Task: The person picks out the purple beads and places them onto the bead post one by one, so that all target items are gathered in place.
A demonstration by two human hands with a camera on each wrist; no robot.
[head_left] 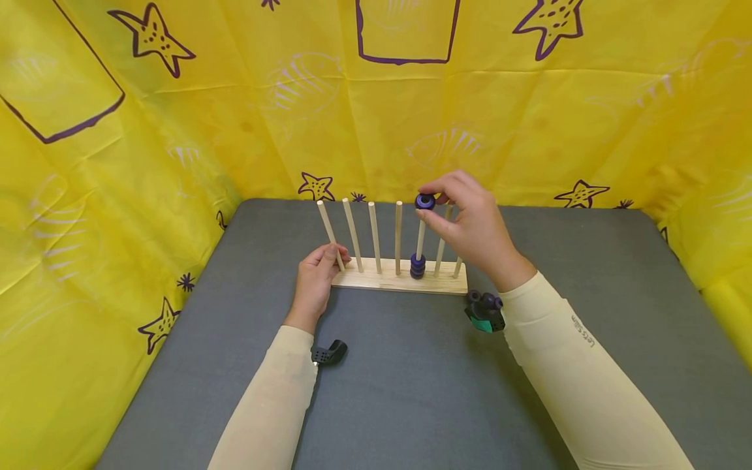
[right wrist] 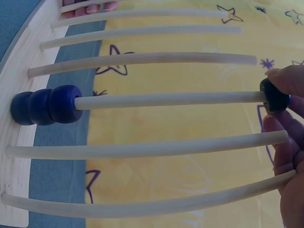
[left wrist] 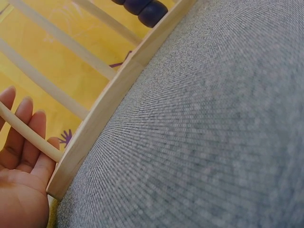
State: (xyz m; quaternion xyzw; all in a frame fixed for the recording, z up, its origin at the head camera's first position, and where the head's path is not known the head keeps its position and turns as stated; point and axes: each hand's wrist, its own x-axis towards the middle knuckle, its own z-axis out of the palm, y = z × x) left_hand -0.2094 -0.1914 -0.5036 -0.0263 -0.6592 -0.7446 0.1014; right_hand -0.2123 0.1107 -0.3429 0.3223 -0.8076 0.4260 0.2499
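The right hand [head_left: 470,219] pinches a dark blue bead [head_left: 425,202] between thumb and fingertips, at the very top of the fifth peg [head_left: 420,238] from the left; whether the peg's tip sits inside the hole cannot be told. The left hand [head_left: 316,277] holds the left end of the wooden rack [head_left: 382,281], its thumb and fingers about the end peg [left wrist: 31,135]. Three more beads [right wrist: 46,105] sit stacked at the foot of the fifth peg, against the base, which carries seven pegs in a row.

Cream sleeves [head_left: 587,372] cover both arms, with a dark device near each wrist. The rack rests on the far part of a counter [head_left: 388,391] with a grey, woven-looking surface. Beyond it and along both sides hangs creased yellow fabric [head_left: 235,130], printed with purple starfish, pale fish skeletons and purple-outlined boxes.
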